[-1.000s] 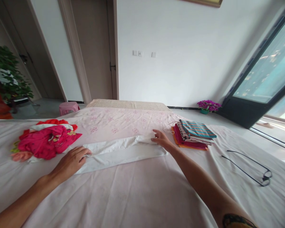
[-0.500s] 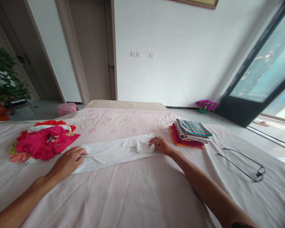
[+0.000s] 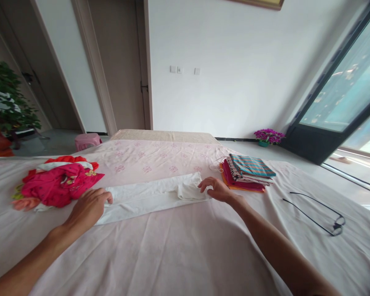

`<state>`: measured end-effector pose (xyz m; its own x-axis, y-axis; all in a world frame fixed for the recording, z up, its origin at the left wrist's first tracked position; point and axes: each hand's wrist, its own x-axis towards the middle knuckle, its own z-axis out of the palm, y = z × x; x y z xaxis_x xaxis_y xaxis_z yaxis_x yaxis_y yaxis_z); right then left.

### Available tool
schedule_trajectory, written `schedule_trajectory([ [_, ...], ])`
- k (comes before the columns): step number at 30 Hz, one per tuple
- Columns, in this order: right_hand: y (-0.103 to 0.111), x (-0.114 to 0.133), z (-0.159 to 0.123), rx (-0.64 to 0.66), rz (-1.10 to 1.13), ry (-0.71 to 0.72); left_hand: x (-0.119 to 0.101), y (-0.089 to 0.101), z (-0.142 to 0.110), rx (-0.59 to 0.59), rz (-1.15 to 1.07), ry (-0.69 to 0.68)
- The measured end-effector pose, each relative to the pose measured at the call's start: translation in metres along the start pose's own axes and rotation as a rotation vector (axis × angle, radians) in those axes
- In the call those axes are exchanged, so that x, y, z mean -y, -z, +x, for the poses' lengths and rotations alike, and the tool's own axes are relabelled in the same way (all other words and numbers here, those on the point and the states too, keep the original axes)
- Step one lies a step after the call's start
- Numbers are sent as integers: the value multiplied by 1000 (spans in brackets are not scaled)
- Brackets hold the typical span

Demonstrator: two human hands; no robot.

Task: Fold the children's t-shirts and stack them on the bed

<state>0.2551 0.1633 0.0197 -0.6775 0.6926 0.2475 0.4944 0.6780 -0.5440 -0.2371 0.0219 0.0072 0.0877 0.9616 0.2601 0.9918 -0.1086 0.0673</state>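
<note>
A white garment lies folded into a long strip across the sheet, with a smaller flap turned over near its right end. My left hand is at the strip's left end, its fingers closed together on the cloth; the fingertips are partly hidden. At the other end is my right hand, with fingers curved and apart beside the flap's edge. Just behind that hand stands a stack of folded clothes, a blue-and-orange striped piece on top. Left of my left hand is a heap of crumpled red and pink clothes.
The pale flowered sheet has soft wrinkles. Eyeglasses lie unfolded at the right. Past the sheet are a pink stool, a pot of purple flowers and a leafy plant.
My right hand has shifted slightly right, off the flap, and its fingers have spread. The flap lies flatter. My left hand has hardly moved.
</note>
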Motion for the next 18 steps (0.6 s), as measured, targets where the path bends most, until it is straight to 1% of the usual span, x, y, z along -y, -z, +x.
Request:
schedule_trajectory([
  [2,-5,11,8,-41,20,-18,-14,3,10,-23,-90,-14],
  [4,-17,25,17,-65,-29,15,-35,3,23,-47,-204,-51],
  [5,-25,32,21,-53,-73,47,-47,2,30,-56,-258,-73],
  [8,-52,51,27,89,-180,136,-81,-6,49,-88,-377,-167],
  [10,-65,60,26,171,-210,161,-98,-13,57,-107,-416,-221],
  [11,-68,64,24,187,-209,166,-103,-17,59,-114,-426,-236],
  [12,-69,68,23,183,-196,163,-107,-20,61,-118,-429,-243],
  [14,-64,74,23,121,-154,117,-111,-26,64,-113,-420,-243],
  [16,-56,76,29,21,-140,26,-114,-32,67,-86,-398,-243],
  [18,-52,73,40,-63,-182,-76,-117,-38,72,-42,-366,-243],
])
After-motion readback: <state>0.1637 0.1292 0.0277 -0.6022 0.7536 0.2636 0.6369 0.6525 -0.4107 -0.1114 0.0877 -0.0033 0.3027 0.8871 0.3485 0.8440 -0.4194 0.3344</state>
